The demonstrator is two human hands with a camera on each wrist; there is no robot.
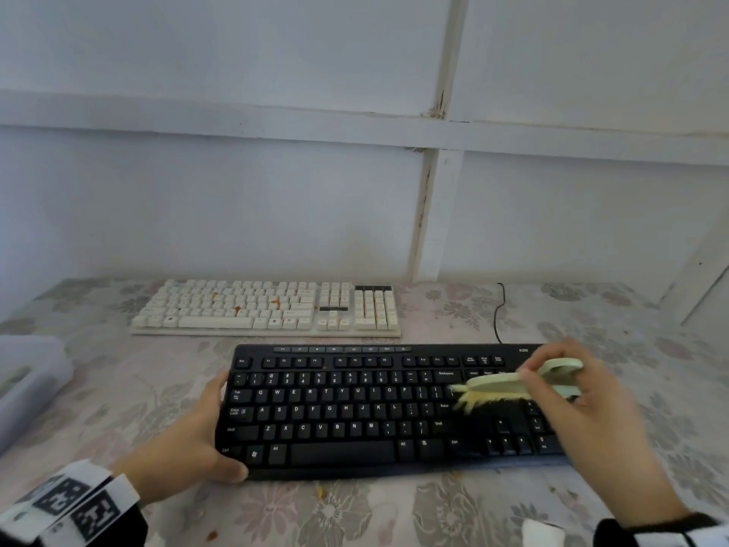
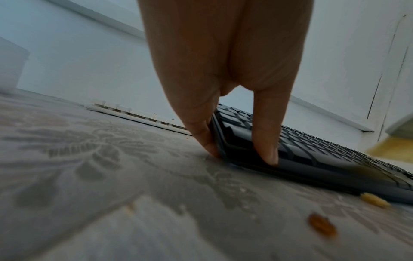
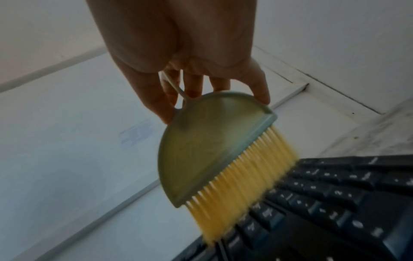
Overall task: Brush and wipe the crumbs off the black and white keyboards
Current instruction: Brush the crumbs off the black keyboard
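A black keyboard (image 1: 374, 412) lies near me on the flowered tablecloth. My left hand (image 1: 197, 440) grips its left end, fingers (image 2: 201, 134) along the side and thumb (image 2: 267, 141) on the front corner. My right hand (image 1: 568, 392) holds a small pale green brush (image 1: 513, 382) with yellow bristles (image 3: 243, 185) touching the keys right of Enter. Behind it, a white keyboard (image 1: 268, 307) carries orange crumbs (image 1: 276, 302). Crumbs (image 2: 321, 227) lie on the cloth in front of the black keyboard (image 2: 312, 155), (image 3: 324, 203).
A translucent plastic box (image 1: 27, 384) sits at the table's left edge. A black cable (image 1: 498, 313) runs from the black keyboard toward the white panelled wall close behind. The tablecloth (image 1: 355, 515) shows bare in front of and right of the keyboards.
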